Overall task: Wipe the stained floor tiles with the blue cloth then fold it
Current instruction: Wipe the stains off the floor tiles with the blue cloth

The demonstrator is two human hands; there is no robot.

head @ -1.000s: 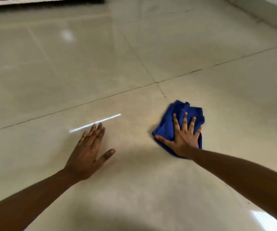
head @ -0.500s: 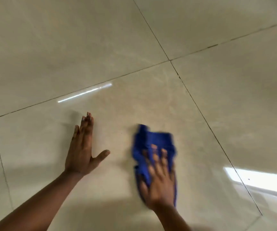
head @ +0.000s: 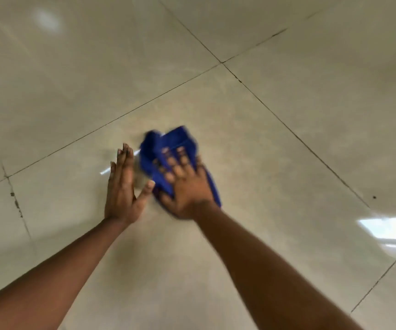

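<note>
Cloth (head: 168, 148) slid leftward | right hand (head: 187, 186) flat on it | left hand (head: 123, 186) flat, tiles (head: 287, 163) glossy

Blue cloth (head: 168, 148) under right hand (head: 187, 186), now beside left hand (head: 123, 186).

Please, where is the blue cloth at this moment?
In the head view the blue cloth lies on the floor tile near the middle, under the right hand, just right of the left hand.

Left hand (head: 120, 189), right hand (head: 187, 189) flat, outstretched
</note>
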